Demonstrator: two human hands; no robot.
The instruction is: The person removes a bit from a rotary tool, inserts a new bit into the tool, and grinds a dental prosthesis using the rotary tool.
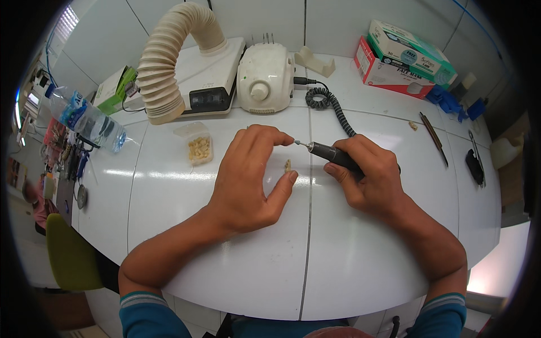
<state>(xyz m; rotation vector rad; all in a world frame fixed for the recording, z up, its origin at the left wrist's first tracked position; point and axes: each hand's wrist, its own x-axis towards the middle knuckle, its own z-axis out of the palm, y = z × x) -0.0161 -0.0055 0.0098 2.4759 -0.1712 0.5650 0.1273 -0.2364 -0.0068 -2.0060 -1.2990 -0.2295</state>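
My right hand [369, 172] is wrapped round a black rotary handpiece [336, 156]; its thin metal bur [301, 143] points left. At the bur's tip is the index fingertip of my left hand [248, 174], touching it or very close. The left thumb stands apart from the fingers, and nothing shows between them. Just beyond the thumb tip is a small cream-coloured tooth-like piece [288, 165]; whether the thumb touches it I cannot tell. To the left of that hand, a clear lidded box [198, 147] holds several similar pieces.
A white control unit [265, 81] stands at the back, its coiled cord [338, 115] running to the handpiece. Left of it are a ribbed hose [163, 65] and a water bottle [87, 118]. Mask boxes [406, 62] are back right; a slim brown tool [434, 139] lies right.
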